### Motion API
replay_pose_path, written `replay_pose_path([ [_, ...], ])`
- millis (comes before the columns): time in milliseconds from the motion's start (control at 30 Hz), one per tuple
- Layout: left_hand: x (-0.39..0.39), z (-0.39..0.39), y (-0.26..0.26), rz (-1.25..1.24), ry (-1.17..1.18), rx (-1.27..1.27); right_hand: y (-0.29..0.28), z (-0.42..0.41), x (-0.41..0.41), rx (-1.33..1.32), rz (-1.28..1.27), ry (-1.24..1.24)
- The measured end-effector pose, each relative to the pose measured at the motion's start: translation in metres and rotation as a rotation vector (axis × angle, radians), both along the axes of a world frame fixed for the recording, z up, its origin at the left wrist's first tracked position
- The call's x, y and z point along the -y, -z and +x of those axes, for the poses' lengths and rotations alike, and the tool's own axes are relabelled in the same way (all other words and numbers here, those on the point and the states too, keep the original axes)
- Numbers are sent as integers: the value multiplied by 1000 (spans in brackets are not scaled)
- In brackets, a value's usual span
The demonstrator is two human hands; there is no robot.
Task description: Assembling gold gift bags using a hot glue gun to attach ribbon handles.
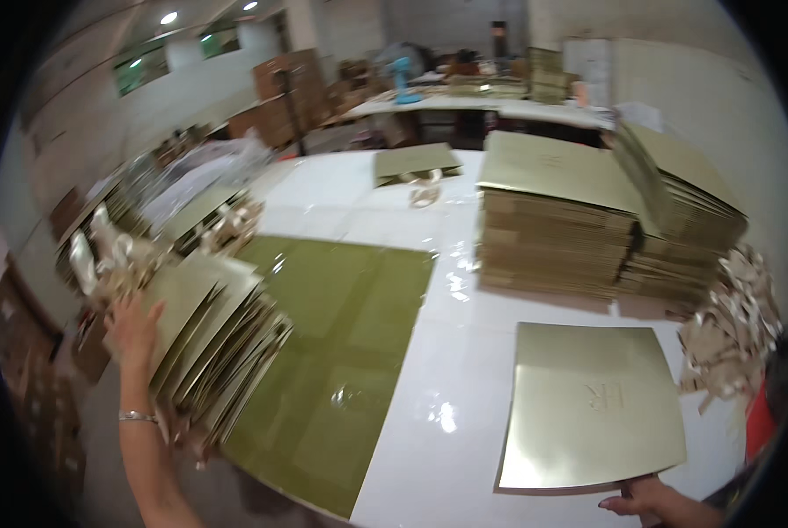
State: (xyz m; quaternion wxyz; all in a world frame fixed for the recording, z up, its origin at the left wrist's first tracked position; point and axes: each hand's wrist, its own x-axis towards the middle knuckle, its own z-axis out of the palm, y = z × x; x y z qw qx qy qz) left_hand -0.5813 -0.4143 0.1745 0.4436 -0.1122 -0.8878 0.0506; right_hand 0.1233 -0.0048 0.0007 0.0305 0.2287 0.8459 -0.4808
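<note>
My left hand (pixel 133 330) lies with fingers spread on a leaning stack of flat gold paper bags (pixel 202 317) at the table's left edge. Cream ribbon handles (pixel 126 261) bunch up beyond its fingertips. At the lower right, my right hand (pixel 641 496) is at the near edge of a single flat gold paper bag (pixel 592 409), which bears embossed lettering. Its thumb shows below that edge, while some fingers are hidden, so I cannot tell whether they grip the bag.
A green mat (pixel 341 330) covers part of the white table (pixel 433 396). Tall stacks of gold bags (pixel 559 237) stand at the back right, with a heap of ribbons (pixel 730 323) nearby. Another bag (pixel 417 162) lies at the far edge. Behind stands a blue fan (pixel 402 79).
</note>
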Motion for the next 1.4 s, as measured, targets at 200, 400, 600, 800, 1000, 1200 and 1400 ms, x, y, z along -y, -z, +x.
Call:
replay_pose_path([
  [200, -29, -22, 79, 47, -107, 833, -6, -2, 3, -12, 359, -62],
  [400, 11, -54, 109, -221, -261, 644, -10, 1, 16, 72, 457, -148],
  [600, -176, 221, 24, 485, 1030, 1049, -31, -35, 7, -71, 235, 77],
  [800, -262, 498, 133, 80, 2054, 1167, -44, -62, 14, -126, 539, 148],
  [1000, -293, 423, 102, -490, 1231, 1262, -96, 27, -33, 526, 106, 82],
  [1200, -212, 452, 7, -922, 1120, 1247, -165, 80, 30, 366, 581, -184],
  [1400, -214, 467, -13, -757, 1420, 966, -174, 106, 3, -257, 351, -120],
])
